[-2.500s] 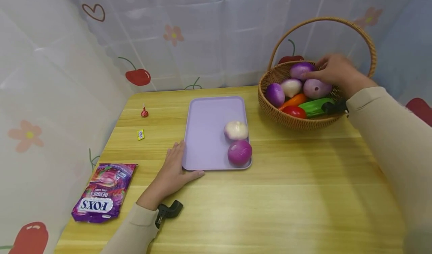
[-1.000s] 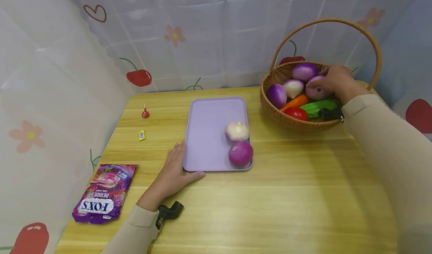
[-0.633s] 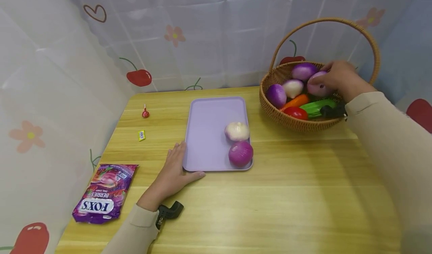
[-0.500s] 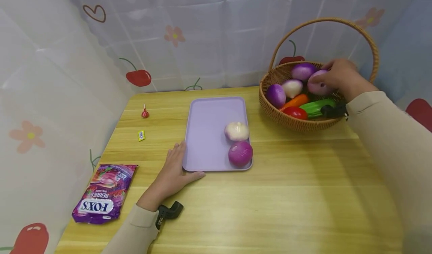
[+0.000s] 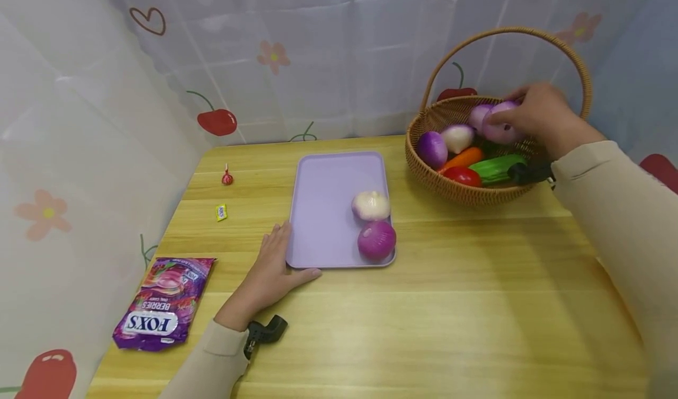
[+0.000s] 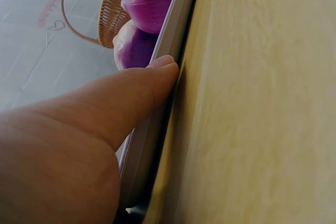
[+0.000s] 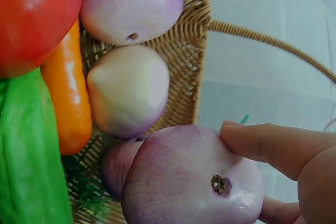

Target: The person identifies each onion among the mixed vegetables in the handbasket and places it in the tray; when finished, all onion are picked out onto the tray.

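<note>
My right hand (image 5: 548, 116) grips a pale purple onion (image 7: 191, 177) over the back right of the wicker basket (image 5: 461, 194), thumb on one side. A small dark hole marks the onion's near end. Another onion (image 5: 478, 116) lies partly hidden behind it. To the left in the basket sit a whitish onion (image 5: 458, 138) and a purple one (image 5: 432, 149). My left hand (image 5: 269, 272) rests at the near left corner of the lilac tray (image 5: 328, 210), its thumb (image 6: 152, 80) along the front edge. On the tray lie a white-and-purple onion (image 5: 371, 206) and a deep purple onion (image 5: 376, 240).
The basket also holds an orange carrot-like piece (image 5: 462, 159), a red tomato-like piece (image 5: 464, 176) and a ridged green vegetable (image 5: 498, 169). Its tall handle (image 5: 511, 29) arches above. A candy bag (image 5: 164, 302), a yellow wrapped sweet (image 5: 220, 212) and a red lollipop (image 5: 226, 177) lie left.
My right hand has closed on the pale onion and raised it slightly up from its place in the basket. The onion behind looks shifted right. The left hand and tray stay put.
</note>
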`<state>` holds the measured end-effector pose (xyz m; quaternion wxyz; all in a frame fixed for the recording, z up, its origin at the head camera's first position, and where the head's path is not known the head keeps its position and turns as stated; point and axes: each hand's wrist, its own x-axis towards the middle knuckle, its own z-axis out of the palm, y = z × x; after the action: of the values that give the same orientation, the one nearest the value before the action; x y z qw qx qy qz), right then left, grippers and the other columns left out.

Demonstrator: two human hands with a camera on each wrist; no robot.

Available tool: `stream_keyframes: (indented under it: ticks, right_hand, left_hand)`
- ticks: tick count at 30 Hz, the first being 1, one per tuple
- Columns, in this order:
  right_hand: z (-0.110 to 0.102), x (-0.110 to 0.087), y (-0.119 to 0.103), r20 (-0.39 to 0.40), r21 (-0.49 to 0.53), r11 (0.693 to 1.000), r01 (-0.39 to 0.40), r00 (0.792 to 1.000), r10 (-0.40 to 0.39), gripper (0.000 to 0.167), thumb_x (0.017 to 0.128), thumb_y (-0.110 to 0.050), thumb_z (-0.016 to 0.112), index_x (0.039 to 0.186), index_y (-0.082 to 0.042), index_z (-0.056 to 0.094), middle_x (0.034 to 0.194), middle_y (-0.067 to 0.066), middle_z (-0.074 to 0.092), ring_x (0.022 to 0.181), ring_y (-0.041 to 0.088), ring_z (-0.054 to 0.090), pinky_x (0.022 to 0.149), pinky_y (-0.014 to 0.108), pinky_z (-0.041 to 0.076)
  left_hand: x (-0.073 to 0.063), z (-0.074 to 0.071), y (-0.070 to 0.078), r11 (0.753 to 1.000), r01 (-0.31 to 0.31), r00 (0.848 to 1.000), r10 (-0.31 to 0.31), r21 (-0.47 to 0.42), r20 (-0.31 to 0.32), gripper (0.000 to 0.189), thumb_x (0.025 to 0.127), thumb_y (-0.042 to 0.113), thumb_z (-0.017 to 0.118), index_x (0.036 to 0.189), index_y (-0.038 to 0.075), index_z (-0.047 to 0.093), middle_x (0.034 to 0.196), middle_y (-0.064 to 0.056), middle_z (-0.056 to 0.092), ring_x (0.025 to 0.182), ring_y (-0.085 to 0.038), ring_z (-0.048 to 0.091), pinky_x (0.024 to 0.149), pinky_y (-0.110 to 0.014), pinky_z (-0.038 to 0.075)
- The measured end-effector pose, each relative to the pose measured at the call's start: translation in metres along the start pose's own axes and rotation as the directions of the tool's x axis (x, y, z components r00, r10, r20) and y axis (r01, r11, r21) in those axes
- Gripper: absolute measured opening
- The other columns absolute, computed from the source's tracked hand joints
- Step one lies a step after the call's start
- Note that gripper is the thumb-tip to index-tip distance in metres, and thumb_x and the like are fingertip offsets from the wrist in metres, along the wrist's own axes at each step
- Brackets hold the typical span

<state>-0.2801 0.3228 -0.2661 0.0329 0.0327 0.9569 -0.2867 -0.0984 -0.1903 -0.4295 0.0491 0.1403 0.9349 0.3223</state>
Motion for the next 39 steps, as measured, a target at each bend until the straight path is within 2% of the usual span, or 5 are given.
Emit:
stream_keyframes:
  ticks: [8, 14, 27, 31, 39]
  right_hand:
    - [-0.001, -0.008, -0.022, 0.015, -0.003, 0.998, 0.07, 0.997, -0.07, 0.088, 0.096, -0.052, 0.071, 0.151, 0.011, 0.045, 0.141, 0.037, 0.047, 0.12, 0.05, 0.047, 0.095, 0.062, 0.045]
    - [0.007, -0.01, -0.056, 0.041, 0.015, 0.992, 0.122, 0.992, -0.123, 0.086, 0.095, -0.053, 0.074, 0.152, 0.006, 0.048, 0.142, 0.032, 0.05, 0.122, 0.047, 0.048, 0.099, 0.061, 0.047]
    - [0.048, -0.012, -0.145, 0.111, 0.065, 0.959, 0.275, 0.953, -0.281, 0.069, 0.094, -0.041, 0.078, 0.148, -0.002, 0.057, 0.144, 0.023, 0.055, 0.131, 0.039, 0.048, 0.111, 0.051, 0.043]
    - [0.063, -0.01, -0.16, 0.108, 0.067, 0.945, 0.321, 0.939, -0.327, 0.064, 0.093, -0.037, 0.079, 0.143, -0.002, 0.061, 0.14, 0.021, 0.059, 0.131, 0.038, 0.049, 0.111, 0.049, 0.044]
    - [0.1, 0.0, -0.172, 0.153, 0.141, 0.929, 0.341, 0.92, -0.361, 0.059, 0.092, -0.031, 0.08, 0.14, 0.0, 0.063, 0.135, 0.02, 0.062, 0.123, 0.034, 0.055, 0.103, 0.045, 0.052]
  left_hand:
    - [0.001, 0.0, 0.0, 1.0, 0.004, 1.0, -0.004, 0.01, 0.003, 0.126, 0.088, 0.061, 0.081, 0.166, -0.004, 0.008, 0.172, -0.022, 0.009, 0.159, -0.036, 0.001, 0.127, -0.047, -0.002]
    - [0.002, 0.0, -0.003, 1.0, -0.004, 1.0, 0.004, 0.013, 0.002, 0.126, 0.088, 0.062, 0.08, 0.166, -0.005, 0.008, 0.172, -0.023, 0.009, 0.158, -0.038, 0.001, 0.127, -0.049, -0.002]
    - [0.002, 0.001, -0.004, 1.0, -0.002, 1.0, 0.002, 0.018, -0.005, 0.126, 0.088, 0.064, 0.079, 0.166, -0.004, 0.008, 0.172, -0.022, 0.009, 0.158, -0.037, 0.001, 0.127, -0.049, -0.002]
    - [0.001, 0.0, -0.002, 1.0, 0.0, 1.0, 0.0, 0.016, -0.001, 0.126, 0.087, 0.063, 0.08, 0.166, -0.004, 0.008, 0.172, -0.022, 0.009, 0.158, -0.037, 0.002, 0.127, -0.048, -0.001]
    - [0.001, -0.002, 0.002, 1.0, -0.002, 1.0, 0.002, 0.017, -0.005, 0.125, 0.087, 0.06, 0.082, 0.166, -0.004, 0.009, 0.172, -0.023, 0.011, 0.158, -0.037, 0.002, 0.127, -0.049, -0.001]
